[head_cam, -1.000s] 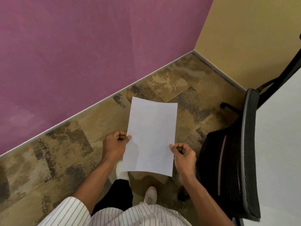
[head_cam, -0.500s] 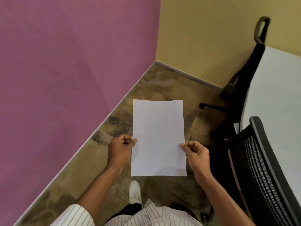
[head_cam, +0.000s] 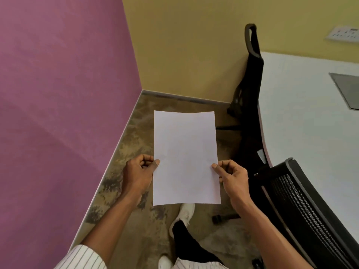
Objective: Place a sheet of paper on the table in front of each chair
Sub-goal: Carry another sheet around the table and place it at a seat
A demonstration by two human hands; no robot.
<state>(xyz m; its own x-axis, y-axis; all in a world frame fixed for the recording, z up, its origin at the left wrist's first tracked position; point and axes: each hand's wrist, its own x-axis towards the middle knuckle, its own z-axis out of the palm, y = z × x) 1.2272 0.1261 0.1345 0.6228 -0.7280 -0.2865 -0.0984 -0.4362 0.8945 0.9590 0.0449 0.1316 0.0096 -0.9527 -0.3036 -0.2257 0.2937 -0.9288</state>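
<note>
I hold a blank white sheet of paper (head_cam: 185, 158) flat in front of me, above the carpet. My left hand (head_cam: 138, 173) pinches its left edge and my right hand (head_cam: 232, 176) pinches its right edge. To the right lies the white table (head_cam: 303, 121). Two black mesh chairs stand at its near side: one (head_cam: 299, 206) close at my right, the other (head_cam: 250, 78) farther off by the yellow wall.
A purple wall (head_cam: 58, 113) runs along my left and a yellow wall (head_cam: 184, 45) closes the corner ahead. A grey panel (head_cam: 347, 90) is set in the tabletop at far right. A socket plate (head_cam: 343, 33) sits on the yellow wall. Patterned carpet (head_cam: 136, 133) covers the narrow floor strip.
The view has swung right: the corner, the far chair and more of the table have come into sight. Both hands keep their hold on the sheet.
</note>
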